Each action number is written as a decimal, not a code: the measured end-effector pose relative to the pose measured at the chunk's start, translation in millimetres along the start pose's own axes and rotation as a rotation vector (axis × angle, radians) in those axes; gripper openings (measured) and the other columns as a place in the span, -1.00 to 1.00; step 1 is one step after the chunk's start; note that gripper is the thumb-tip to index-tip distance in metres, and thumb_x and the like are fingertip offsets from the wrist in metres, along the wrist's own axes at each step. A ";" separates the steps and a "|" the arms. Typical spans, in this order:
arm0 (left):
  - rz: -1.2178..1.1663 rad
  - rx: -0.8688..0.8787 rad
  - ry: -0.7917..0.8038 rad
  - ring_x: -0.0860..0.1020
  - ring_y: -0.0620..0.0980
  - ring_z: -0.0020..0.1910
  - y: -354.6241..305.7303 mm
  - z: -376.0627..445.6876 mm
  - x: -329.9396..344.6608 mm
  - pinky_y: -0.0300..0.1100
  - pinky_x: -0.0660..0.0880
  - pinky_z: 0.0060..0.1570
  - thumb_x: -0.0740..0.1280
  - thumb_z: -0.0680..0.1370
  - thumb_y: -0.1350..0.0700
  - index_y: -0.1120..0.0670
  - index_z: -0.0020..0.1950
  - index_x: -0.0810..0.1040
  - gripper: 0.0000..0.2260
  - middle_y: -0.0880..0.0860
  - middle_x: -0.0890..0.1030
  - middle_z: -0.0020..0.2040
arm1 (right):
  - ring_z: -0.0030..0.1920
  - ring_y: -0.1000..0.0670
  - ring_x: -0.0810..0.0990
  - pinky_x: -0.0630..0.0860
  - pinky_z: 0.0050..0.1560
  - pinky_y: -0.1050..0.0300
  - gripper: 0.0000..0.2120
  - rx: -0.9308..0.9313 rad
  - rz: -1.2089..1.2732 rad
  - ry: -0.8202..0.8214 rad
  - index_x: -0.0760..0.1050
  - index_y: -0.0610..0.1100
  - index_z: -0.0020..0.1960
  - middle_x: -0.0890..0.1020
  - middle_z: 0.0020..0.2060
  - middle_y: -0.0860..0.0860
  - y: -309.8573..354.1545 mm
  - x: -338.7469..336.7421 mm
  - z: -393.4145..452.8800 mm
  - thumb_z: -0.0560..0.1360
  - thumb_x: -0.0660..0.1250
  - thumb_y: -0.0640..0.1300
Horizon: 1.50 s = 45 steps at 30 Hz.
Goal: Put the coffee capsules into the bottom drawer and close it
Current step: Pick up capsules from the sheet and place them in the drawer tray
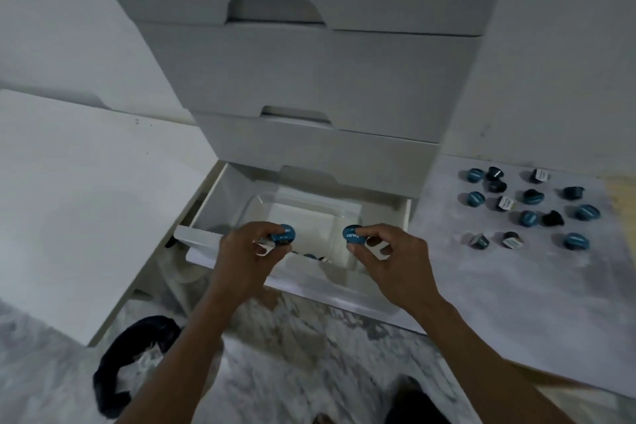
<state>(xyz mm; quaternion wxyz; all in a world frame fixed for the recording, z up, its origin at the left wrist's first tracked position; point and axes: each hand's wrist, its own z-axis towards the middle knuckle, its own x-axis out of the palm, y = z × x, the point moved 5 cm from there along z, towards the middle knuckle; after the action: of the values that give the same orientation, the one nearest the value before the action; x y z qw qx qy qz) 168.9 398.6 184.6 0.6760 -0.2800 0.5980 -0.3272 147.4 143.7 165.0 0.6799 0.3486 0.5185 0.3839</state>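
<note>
Left hand: grip pinching a blue capsule at the fingertips, foil face turned toward the camera. A second capsule or similar may sit lower in the same fingers; too blurred to tell.

Right hand: grip pinching another blue capsule, the right capsule, between thumb and forefinger, printed lid facing up.

Both held capsules hang over the bottom drawer, which stands pulled out. Inside it a clear plastic tray; a few capsules already lie at its near edge, just below and between the hands.

Edges: drawer front panel runs under both wrists. Closed upper drawers overhang the back of the opening, so room above the tray is open only toward the front half. Space between the two hands is open down to the tray.

Around: loose capsules, blue and black, scattered on a pale sheet on the floor right of the drawer, well apart from the right hand. White panel to the left, touching the drawer's side area. Dark cloth-like object on the marbled floor near the left forearm.
</note>
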 end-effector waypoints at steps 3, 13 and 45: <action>0.034 -0.010 0.075 0.65 -0.19 -0.16 22.9 28.0 -4.9 -0.29 0.60 -0.13 0.57 0.37 0.12 0.02 0.01 0.68 -0.77 -0.09 0.69 -0.05 | -0.13 0.17 0.59 0.46 -0.20 0.40 -0.81 0.008 -0.035 0.022 0.65 0.03 -0.01 0.67 -0.11 0.17 -0.1 22.7 16.7 0.38 0.54 -0.06; 0.232 0.010 0.345 0.59 -0.17 -0.20 78.6 105.4 12.8 -0.21 0.57 -0.08 0.56 0.37 0.14 0.04 -0.01 0.67 -0.78 -0.02 0.68 -0.07 | -0.19 0.15 0.56 0.40 -0.20 0.35 -0.85 0.105 -0.097 0.198 0.66 -0.02 -0.04 0.63 -0.19 0.21 -33.9 106.1 71.5 0.40 0.53 -0.08; 0.309 0.050 0.843 0.60 -0.08 -0.06 138.1 137.1 77.1 -0.36 0.44 -0.08 0.53 0.42 0.10 0.08 -0.01 0.68 -0.82 0.02 0.68 -0.04 | -0.07 0.04 0.58 0.55 -0.07 0.17 -0.78 0.247 -0.354 0.654 0.62 -0.09 0.07 0.64 -0.01 0.00 -81.2 174.4 83.6 0.43 0.46 -0.15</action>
<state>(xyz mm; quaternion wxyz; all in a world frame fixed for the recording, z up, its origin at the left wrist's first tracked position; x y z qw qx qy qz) 325.2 423.8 47.6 0.4208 -0.0133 0.8479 -0.3221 271.0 254.0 36.2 0.4873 0.1920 0.8024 0.2861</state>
